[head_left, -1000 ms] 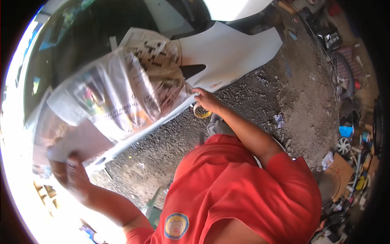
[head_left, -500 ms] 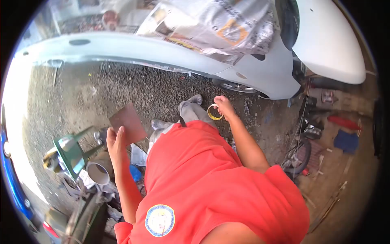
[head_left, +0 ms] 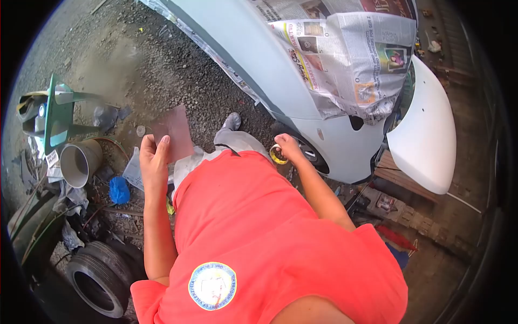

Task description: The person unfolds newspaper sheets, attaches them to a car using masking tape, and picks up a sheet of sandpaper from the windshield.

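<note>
Between the thumb and fingers of my left hand [head_left: 155, 161] is a flat reddish-brown sheet of sandpaper [head_left: 175, 132], held upright at the left of my body. My right hand [head_left: 288, 148] grips a roll of tape [head_left: 278, 155] by its ring, with yellow showing on it. Ahead of that hand stands a pale car body [head_left: 307, 116]. Newspaper sheets [head_left: 345, 65] cover its window area. Neither hand touches the car.
A white curved panel [head_left: 423, 129] juts out at the car's front right. On the left are a green stool [head_left: 51, 116], a grey bucket [head_left: 70, 167], a blue plastic bag [head_left: 119, 190] and old tires [head_left: 89, 283]. Gravel [head_left: 178, 70] covers the ground.
My view has turned to the right, so the car now runs diagonally and the tires have come into sight. Both hands still hold the sandpaper and the tape roll.
</note>
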A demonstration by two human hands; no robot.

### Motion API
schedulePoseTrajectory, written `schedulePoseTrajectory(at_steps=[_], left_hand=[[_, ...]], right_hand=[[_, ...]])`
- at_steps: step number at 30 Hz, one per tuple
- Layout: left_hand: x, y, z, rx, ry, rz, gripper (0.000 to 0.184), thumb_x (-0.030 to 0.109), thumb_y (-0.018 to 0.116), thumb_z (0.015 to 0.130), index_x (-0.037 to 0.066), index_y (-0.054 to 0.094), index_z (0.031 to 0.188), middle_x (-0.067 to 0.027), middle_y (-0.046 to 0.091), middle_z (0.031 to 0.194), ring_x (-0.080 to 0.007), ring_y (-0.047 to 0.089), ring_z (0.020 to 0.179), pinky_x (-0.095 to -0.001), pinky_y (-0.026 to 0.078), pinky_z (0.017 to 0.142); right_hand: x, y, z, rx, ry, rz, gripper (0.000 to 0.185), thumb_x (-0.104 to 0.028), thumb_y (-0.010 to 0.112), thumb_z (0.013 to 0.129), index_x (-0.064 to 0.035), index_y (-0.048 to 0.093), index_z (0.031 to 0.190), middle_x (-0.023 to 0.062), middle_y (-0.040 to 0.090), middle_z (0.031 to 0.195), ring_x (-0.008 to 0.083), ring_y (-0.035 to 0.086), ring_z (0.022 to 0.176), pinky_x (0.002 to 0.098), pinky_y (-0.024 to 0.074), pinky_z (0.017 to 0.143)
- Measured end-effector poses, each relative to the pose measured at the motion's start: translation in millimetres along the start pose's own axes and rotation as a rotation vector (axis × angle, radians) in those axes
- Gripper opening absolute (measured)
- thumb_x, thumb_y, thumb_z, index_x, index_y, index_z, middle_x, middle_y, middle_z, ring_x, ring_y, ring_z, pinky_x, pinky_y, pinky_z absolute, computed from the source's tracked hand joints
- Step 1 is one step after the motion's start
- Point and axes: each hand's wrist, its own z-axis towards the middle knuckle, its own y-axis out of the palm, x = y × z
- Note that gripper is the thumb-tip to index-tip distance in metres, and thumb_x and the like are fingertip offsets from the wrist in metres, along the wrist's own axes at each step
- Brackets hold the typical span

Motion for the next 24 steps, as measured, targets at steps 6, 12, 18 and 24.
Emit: schedulePoseTrajectory(at_steps=[6,12,18,24], left_hand=[[2,-21,-13,0.106,0.050,-0.023,0.015,0.020,0.064,0.100,0.008,0.056,0.097,0.0055,0.054,0.081,-0.0019,0.043,0.067,-0.0211,0.034,0.057],[3,-35,-17,0.139,0.077,0.020,0.015,0.019,0.064,0.100,0.006,0.056,0.098,0.0045,0.056,0.083,-0.0022,0.044,0.069,-0.0214,0.035,0.059],[1,-32,-23,0.139,0.095,0.010,0.015,0.020,0.064,0.100,0.009,0.055,0.096,0.0065,0.052,0.078,-0.0017,0.042,0.065,-0.0210,0.032,0.056],[2,-24,-21,0.136,0.020,0.076,0.016,0.018,0.064,0.100,0.005,0.056,0.095,0.0042,0.053,0.083,-0.0031,0.043,0.072,-0.0214,0.035,0.061]], right_hand=[[-26,14,10,-0.001,-0.182,-0.245,0.036,-0.033,0.062,0.096,-0.0003,0.068,0.111,0.0103,0.070,0.089,0.0175,0.068,0.080,0.0328,0.0521,0.070],[-37,19,9,-0.122,-0.136,-0.217,0.038,-0.037,0.063,0.095,-0.0024,0.068,0.110,0.0078,0.071,0.085,0.0159,0.066,0.068,0.0333,0.0511,0.064],[-26,22,1,-0.079,-0.141,-0.217,0.037,-0.036,0.062,0.095,-0.0019,0.068,0.111,0.0098,0.071,0.087,0.0203,0.068,0.076,0.0356,0.0526,0.073],[19,-3,43,0.032,-0.159,-0.364,0.043,-0.027,0.065,0.092,-0.0018,0.062,0.127,0.0162,0.072,0.104,0.0283,0.068,0.101,0.0388,0.0511,0.091]])
